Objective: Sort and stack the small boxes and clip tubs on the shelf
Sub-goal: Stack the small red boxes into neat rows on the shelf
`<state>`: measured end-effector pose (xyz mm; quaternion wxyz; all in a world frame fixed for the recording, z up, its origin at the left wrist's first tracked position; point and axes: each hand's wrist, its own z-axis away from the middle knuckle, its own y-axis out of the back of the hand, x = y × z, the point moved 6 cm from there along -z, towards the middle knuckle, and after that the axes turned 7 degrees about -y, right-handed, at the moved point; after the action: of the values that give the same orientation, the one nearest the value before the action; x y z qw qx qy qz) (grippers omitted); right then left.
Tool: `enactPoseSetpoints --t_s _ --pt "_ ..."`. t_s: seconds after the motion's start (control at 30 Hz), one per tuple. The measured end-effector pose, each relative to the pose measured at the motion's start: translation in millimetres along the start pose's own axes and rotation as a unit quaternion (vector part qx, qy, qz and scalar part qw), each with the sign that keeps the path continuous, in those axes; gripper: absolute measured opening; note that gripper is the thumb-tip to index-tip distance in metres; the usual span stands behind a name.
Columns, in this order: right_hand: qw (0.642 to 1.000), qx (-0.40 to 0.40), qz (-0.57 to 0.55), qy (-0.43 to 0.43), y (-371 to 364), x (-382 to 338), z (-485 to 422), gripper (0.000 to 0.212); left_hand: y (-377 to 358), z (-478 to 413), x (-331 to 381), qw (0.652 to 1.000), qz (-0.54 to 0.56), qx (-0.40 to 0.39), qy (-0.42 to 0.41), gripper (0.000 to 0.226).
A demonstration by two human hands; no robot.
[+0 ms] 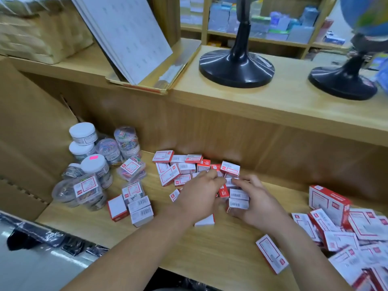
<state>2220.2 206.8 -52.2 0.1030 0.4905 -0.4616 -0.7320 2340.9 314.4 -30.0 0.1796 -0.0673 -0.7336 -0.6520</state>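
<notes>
Now gripping a short stack of small boxes [239,198] at the middle of the shelf [210,248]: right hand [257,204] curled round its side, left hand [199,194] pinching at its top. Loose boxes [178,168] scattered just behind. Clip tubs [94,166] clustered far left; larger boxes [346,225] heaped right. Globe stands [236,68] on the ledge above.

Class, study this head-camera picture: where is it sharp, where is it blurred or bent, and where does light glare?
Head view: the small boxes mid-shelf are fairly sharp. The globe and the far shelves are blurred. The upper shelf edge bows from wide-angle distortion. White glare streaks the shiny surface at lower left. The lighting is even and the shadows are soft.
</notes>
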Motion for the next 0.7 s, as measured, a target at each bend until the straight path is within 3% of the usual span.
enactPoseSetpoints --t_s 0.17,0.3,0.43,0.57,0.7 --pt "1.0 0.024 0.003 0.017 -0.7 -1.4 -5.6 0.064 20.9 20.5 -12.3 0.988 0.088 0.127 0.027 0.048" --pt "0.998 0.026 0.036 -0.037 -2.4 4.8 -9.2 0.064 39.8 59.5 -25.5 0.957 0.18 0.218 0.058 0.046" --pt "0.992 0.057 0.061 -0.095 -9.4 6.2 2.1 0.082 44.7 99.8 -43.6 0.941 0.207 0.249 0.092 0.05" --pt "0.987 0.036 0.079 -0.133 -17.3 4.0 7.1 0.084 52.3 132.6 -50.6 0.933 0.21 0.27 0.11 0.054" --pt "0.984 0.075 0.058 -0.152 -5.2 -29.1 18.0 0.053 61.1 162.8 -57.1 0.919 0.209 0.304 0.137 0.054"
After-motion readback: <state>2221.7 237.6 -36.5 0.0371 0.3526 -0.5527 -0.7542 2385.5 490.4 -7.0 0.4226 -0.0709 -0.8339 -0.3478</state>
